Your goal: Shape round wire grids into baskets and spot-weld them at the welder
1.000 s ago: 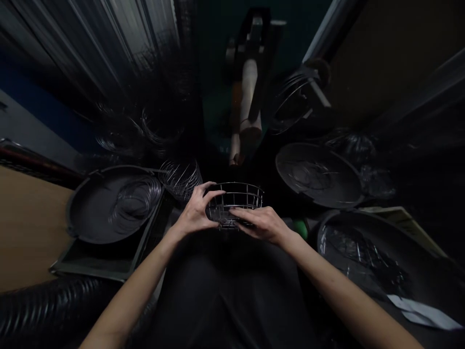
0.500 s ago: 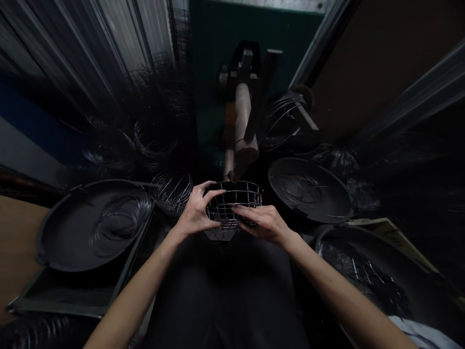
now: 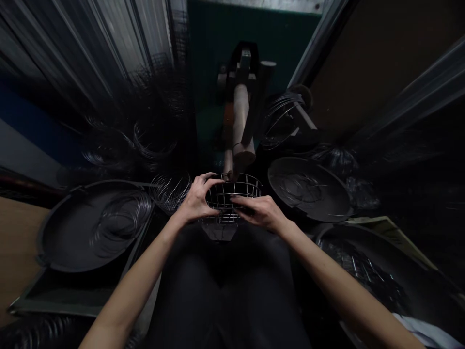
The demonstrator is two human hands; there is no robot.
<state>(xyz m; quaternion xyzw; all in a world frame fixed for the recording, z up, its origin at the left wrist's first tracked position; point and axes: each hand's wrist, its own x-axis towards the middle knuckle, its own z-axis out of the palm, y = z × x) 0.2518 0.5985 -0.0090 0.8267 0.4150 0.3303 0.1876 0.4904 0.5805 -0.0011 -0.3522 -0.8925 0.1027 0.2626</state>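
A round wire basket [image 3: 248, 185] of thin shiny metal is held between both hands, just above my lap. My left hand [image 3: 196, 197] grips its left side, fingers curled over the rim and thumb lower down. My right hand [image 3: 262, 212] is closed on the near right side, fingertips on the wires. The far rim meets the lower tip of a machine with a thick pale cylinder arm [image 3: 241, 109]; exact contact is too dark to tell. More wire mesh [image 3: 227, 220] shows beneath the hands.
To the left, a dark pan [image 3: 69, 232] holds wire rings [image 3: 123, 215], near another wire basket [image 3: 170, 191]. On the right stand a pan with wire pieces [image 3: 290, 208] and a larger pan [image 3: 417, 271] of dark wire parts. A green panel [image 3: 286, 34] rises behind.
Both hands have moved the wire basket slightly up and forward, bringing its far rim to the machine's tip. The dark bar beside the cylinder arm sits a little lower.
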